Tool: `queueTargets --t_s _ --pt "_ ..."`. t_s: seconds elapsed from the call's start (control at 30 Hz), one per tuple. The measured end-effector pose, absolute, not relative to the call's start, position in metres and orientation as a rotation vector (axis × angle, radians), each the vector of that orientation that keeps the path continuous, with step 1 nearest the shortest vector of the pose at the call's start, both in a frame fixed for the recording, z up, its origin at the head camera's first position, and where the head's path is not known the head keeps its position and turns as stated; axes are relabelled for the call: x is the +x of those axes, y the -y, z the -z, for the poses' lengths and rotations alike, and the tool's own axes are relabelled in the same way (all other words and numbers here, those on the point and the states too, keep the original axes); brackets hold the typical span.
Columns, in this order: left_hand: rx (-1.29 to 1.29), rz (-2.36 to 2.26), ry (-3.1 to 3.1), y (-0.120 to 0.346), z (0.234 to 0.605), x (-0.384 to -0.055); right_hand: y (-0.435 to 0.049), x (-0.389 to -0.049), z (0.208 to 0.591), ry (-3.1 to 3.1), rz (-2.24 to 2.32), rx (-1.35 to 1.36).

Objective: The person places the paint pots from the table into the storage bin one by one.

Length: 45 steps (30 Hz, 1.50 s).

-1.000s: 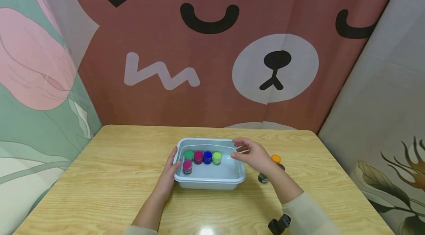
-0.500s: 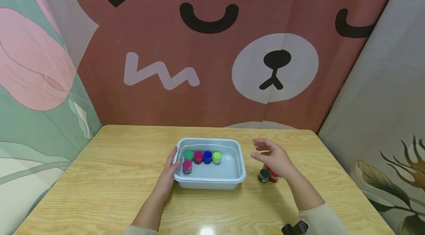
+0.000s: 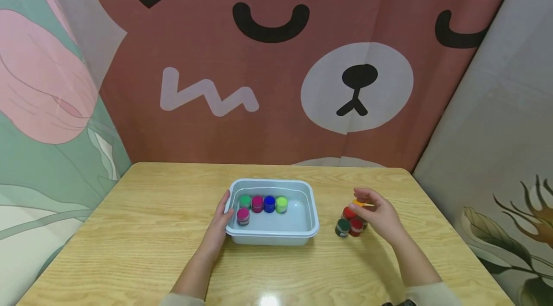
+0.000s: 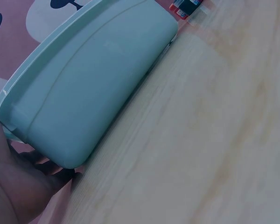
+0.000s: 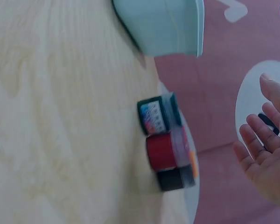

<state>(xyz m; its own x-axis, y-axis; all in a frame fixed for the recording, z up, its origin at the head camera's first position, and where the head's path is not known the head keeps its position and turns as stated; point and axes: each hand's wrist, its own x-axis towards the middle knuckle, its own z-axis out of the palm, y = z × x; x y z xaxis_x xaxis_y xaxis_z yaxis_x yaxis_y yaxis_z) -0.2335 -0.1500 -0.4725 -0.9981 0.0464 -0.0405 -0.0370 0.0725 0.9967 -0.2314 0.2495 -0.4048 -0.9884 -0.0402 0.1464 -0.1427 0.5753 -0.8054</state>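
My left hand (image 3: 215,229) grips the left end of a light blue plastic basin (image 3: 272,240), thumb over the rim and fingers outside. Inside the basin stand small paint jars: a green jar (image 3: 245,201), a magenta jar (image 3: 257,204), a blue jar (image 3: 270,204) and a lime jar (image 3: 282,205) in a row, with a pink jar (image 3: 243,216) in front. My right hand (image 3: 382,217) hovers over more jars on the table, its fingers relaxed and holding nothing. Among these are a dark green jar (image 3: 342,228), a dark red jar (image 3: 356,227), a red jar (image 3: 348,213) and a partly hidden orange jar (image 3: 357,203).
Everything stands on a wooden table (image 3: 142,234). A curtain with a printed bear face (image 3: 276,104) hangs behind its far edge. In the right wrist view a black-looking jar (image 5: 175,179) shows beside the red one.
My right hand has moved away from above the basin's right end, rightward to the loose jars, which show more fully now. The left hand, basin and jars inside stay put.
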Motion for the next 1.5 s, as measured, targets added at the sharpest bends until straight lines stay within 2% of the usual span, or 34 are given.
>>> queueTargets --t_s 0.6,1.5 --pt "-0.008 -2.083 -2.26 0.15 0.471 -0.234 -0.288 -0.233 0.453 2.73 -1.373 -0.021" --pt "-0.033 -2.075 -2.247 0.15 0.474 -0.236 -0.301 -0.242 0.472 2.861 -1.355 -0.033"
